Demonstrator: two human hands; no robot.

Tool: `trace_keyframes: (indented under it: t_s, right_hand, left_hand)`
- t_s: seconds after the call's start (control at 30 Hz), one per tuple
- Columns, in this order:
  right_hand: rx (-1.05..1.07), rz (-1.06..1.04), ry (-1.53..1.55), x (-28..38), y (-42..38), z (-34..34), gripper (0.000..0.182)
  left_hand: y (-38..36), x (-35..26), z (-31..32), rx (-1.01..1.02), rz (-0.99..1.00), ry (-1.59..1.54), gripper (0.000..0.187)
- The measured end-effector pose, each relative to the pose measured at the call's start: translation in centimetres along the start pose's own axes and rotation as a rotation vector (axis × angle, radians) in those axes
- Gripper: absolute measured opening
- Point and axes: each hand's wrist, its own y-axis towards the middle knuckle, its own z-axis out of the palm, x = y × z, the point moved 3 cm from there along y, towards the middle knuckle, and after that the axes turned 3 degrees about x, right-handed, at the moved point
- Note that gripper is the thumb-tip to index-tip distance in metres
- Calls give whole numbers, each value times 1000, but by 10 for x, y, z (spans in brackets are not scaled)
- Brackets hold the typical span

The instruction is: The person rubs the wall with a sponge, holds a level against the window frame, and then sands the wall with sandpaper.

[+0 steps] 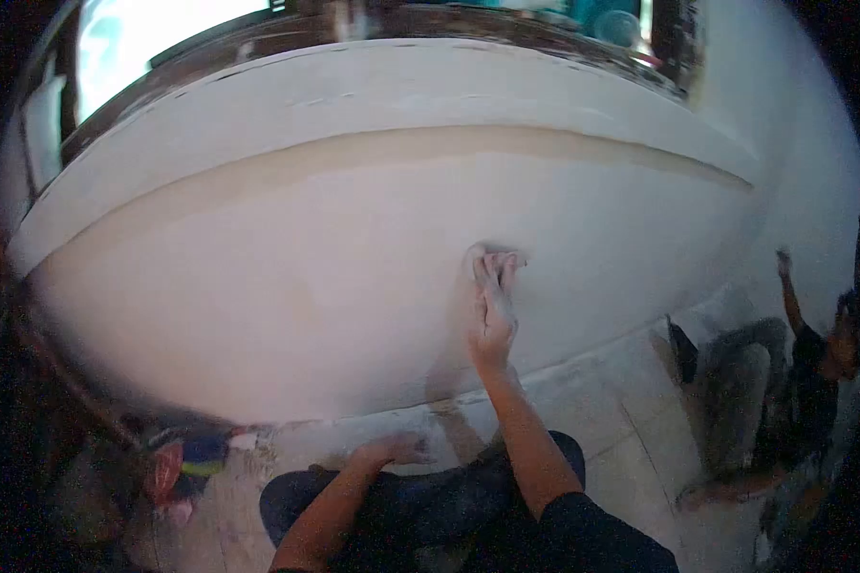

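Note:
My right hand (493, 306) is pressed up against the pale wall (334, 258), its fingers wrapped round a small flat piece (520, 258) whose kind I cannot make out. Whitish dust coats the fingers, and a shadow falls on the wall below them. Low down, my left hand (398, 449) rests by my knee with nothing seen in it, its fingers stretched toward the right.
A ledge (392, 86) runs along the wall's top beneath a window (153, 48). At the right a co-worker (817, 372) sits on the tiled floor (631, 430), one arm raised to the side wall. Coloured items (201, 454) lie at lower left.

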Motion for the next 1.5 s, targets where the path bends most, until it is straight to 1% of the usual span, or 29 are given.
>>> trace_keyframes:
  t_s: [0.07,0.1,0.17,0.2,0.23,0.3,0.37,0.4,0.47,0.5,0.57,0.6,0.67,0.7,0.73,0.8,0.87,0.9,0.97,1.0,1.03,1.1,1.17,1.2,1.27,1.3,1.4,1.47,1.5]
  right_hand:
    - [341,-155,-75,13,-10,3,48]
    - [372,-141,-94,14,-9,18,47]
    - [239,-67,-141,9,-8,17,44]
    - [84,-59,-196,5,3,12,43]
    - [-13,83,-123,-8,11,4,43]
    - [-94,223,-47,-30,17,-12,44]
    - [-249,488,-50,-45,14,-19,44]
    - [-246,483,-46,-39,10,-14,44]
    - [-204,278,10,-11,0,2,47]
    - [-200,276,10,-4,-5,10,47]
    - [94,-64,-186,12,-12,24,45]
    - [98,-66,-188,14,-11,19,45]
    - [271,24,9,18,-6,16,45]
    - [272,25,13,8,-3,16,45]
    - [140,54,-23,-7,2,10,45]
    - [9,85,-50,-24,12,4,45]
    - [-330,212,-78,-35,16,-6,40]
    - [-330,208,-75,-39,8,0,40]
    - [-198,92,-129,-34,-16,21,41]
    - [-154,53,-147,-23,-23,29,41]
    - [-35,-59,-256,13,-24,36,41]
    - [90,-167,-369,32,-26,38,41]
    - [322,-27,-23,25,-25,41,48]
    - [321,-28,-24,27,-16,40,48]
    - [-26,-38,-122,34,8,29,44]
    - [-24,-35,-120,27,8,28,44]
    - [-169,132,-14,7,4,30,45]
    - [7,-32,-185,18,-15,44,47]
    - [7,-29,-188,26,-25,48,47]
  left_hand:
    - [9,-11,5,87,64,117,70]
    - [17,6,5,51,64,71,70]
    - [11,39,16,-29,56,141,52]
    - [10,53,14,-43,31,151,52]
    - [11,62,14,-125,59,175,47]
    - [6,50,6,-212,87,190,42]
    - [-23,17,-12,-95,21,104,39]
    - [-22,15,-13,-102,19,101,39]
    - [-14,9,-6,-90,65,120,43]
    - [-2,23,6,-92,65,116,43]
    - [28,50,33,-229,154,108,47]
    - [26,45,30,-230,156,104,47]
    - [4,30,10,-127,119,120,51]
    - [-7,21,0,-127,115,119,51]
    - [-16,10,-7,-122,75,108,50]
    - [-20,9,-9,-118,27,96,49]
    - [-14,16,-6,-146,88,119,47]
    - [-14,15,-8,-151,87,119,47]
    - [-15,11,-10,-129,74,143,46]
    - [-9,15,-7,-127,76,143,46]
    - [0,24,-1,-131,62,117,48]
    - [6,26,5,-127,52,89,50]
    - [4,26,1,-131,60,204,48]
    - [0,23,-1,-131,61,205,48]
    - [-14,16,-9,-139,128,153,46]
    - [-16,13,-9,-136,126,150,46]
    - [-20,9,-13,-108,53,158,43]
    - [-27,7,-14,-252,105,156,41]
    - [-29,5,-17,-247,106,157,41]
